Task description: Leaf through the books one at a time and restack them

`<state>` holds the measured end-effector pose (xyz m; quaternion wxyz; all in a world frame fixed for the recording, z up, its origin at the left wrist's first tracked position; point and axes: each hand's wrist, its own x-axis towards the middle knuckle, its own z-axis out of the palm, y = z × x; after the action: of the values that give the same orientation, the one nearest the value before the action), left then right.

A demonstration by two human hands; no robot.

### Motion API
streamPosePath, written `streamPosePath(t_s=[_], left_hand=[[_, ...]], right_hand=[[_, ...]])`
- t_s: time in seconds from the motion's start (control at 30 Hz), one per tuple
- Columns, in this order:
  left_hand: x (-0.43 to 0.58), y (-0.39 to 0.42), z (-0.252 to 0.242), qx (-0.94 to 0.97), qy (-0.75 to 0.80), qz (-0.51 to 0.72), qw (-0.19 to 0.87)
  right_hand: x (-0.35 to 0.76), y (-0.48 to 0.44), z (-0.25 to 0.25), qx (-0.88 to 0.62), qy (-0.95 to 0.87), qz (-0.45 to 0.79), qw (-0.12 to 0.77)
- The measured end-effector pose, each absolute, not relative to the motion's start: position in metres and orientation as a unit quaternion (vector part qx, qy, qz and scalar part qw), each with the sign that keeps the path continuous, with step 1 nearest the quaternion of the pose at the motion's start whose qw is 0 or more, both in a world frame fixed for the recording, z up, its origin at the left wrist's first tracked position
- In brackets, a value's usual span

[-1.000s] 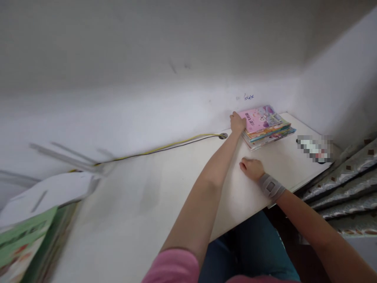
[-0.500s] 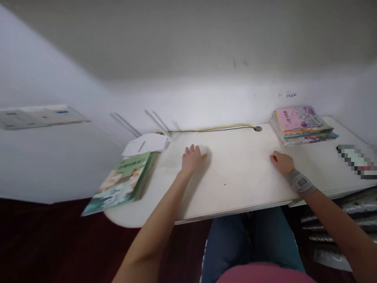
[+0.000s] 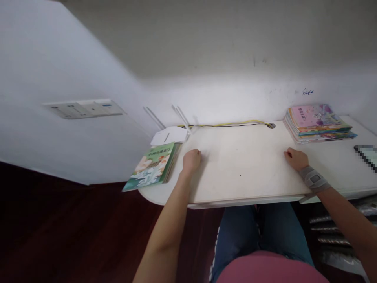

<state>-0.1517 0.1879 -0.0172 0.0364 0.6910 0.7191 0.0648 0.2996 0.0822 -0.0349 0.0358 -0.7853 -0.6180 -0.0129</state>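
My left hand point(image 3: 191, 160) is curled into a fist on the white desk point(image 3: 235, 165), a little right of a stack of picture books point(image 3: 153, 165) with a green cover on top. No object shows in it. My right hand point(image 3: 297, 159), with a grey wrist support point(image 3: 314, 179) on it, also rests closed on the desk and appears to hold nothing. Behind it and to its right lies a second stack of books point(image 3: 315, 118), topped by a pink cover. The left stack juts out past the desk's rounded left end.
A white router point(image 3: 169, 135) with upright antennas stands behind the left books. A yellow cable point(image 3: 235, 124) runs along the wall to a round hole point(image 3: 271, 125). A pixelated device point(image 3: 366, 153) lies far right. Wall sockets point(image 3: 84, 109) are at left.
My left hand has gone from loosely spread fingers to a fist. My right hand stays closed. The view has turned left, so the desk and books appear farther right.
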Motion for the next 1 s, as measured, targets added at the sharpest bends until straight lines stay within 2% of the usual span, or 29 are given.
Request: streamPosePath(t_s=[0.2, 0.4, 0.47, 0.53, 0.67, 0.73, 0.77, 0.8, 0.9, 1.0], left_hand=[[-0.144, 0.183, -0.021, 0.703, 0.707, 0.070, 0.030], [-0.143, 0.181, -0.005, 0.681, 0.723, 0.101, 0.067], [-0.138, 0.178, 0.004, 0.671, 0.725, 0.131, 0.083], [-0.123, 0.170, 0.012, 0.669, 0.716, 0.166, 0.110], [-0.061, 0.131, 0.033, 0.692, 0.631, 0.257, 0.239], [-0.031, 0.101, 0.050, 0.647, 0.487, 0.381, 0.446], [-0.021, 0.086, 0.059, 0.624, 0.436, 0.413, 0.501], [-0.015, 0.071, 0.068, 0.604, 0.407, 0.439, 0.527], [-0.021, 0.041, 0.084, 0.539, 0.384, 0.543, 0.517], [-0.045, 0.035, 0.069, 0.470, 0.414, 0.594, 0.505]], right_hand=[[0.299, 0.081, -0.035, -0.789, -0.613, -0.014, 0.039], [0.300, 0.080, -0.029, -0.795, -0.605, -0.010, 0.043], [0.295, 0.077, -0.027, -0.796, -0.602, -0.009, 0.066], [0.279, 0.071, -0.024, -0.777, -0.618, 0.009, 0.124], [0.214, 0.046, -0.018, -0.638, -0.706, 0.029, 0.306], [0.182, 0.032, -0.013, -0.596, -0.716, 0.010, 0.364], [0.170, 0.026, -0.011, -0.587, -0.714, -0.006, 0.382], [0.164, 0.021, -0.008, -0.590, -0.708, -0.022, 0.387], [0.171, 0.009, 0.000, -0.629, -0.680, -0.077, 0.368], [0.197, 0.001, 0.004, -0.622, -0.670, -0.144, 0.379]])
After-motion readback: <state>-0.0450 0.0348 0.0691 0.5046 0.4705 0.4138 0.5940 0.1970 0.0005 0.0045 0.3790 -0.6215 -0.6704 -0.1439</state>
